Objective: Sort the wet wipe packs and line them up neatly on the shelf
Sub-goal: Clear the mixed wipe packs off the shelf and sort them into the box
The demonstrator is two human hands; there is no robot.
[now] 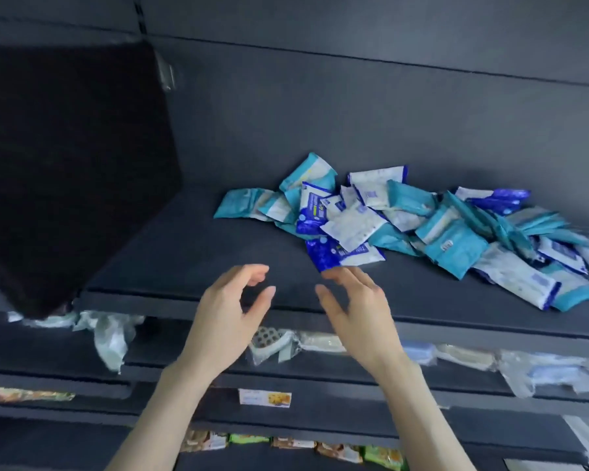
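A jumbled heap of wet wipe packs lies on the dark shelf, from its middle to its right end. The packs are teal, white and dark blue, and they overlap at all angles. A dark blue pack sits at the heap's near left corner. My left hand hovers over the shelf's front edge with relaxed, slightly curled fingers and holds nothing. My right hand is beside it, palm facing left, its fingertips just short of the dark blue pack, also empty.
A black panel blocks the left end of the shelf. Lower shelves hold clear-wrapped goods and snack packs. A price label hangs on a lower shelf edge. The shelf's left half is bare.
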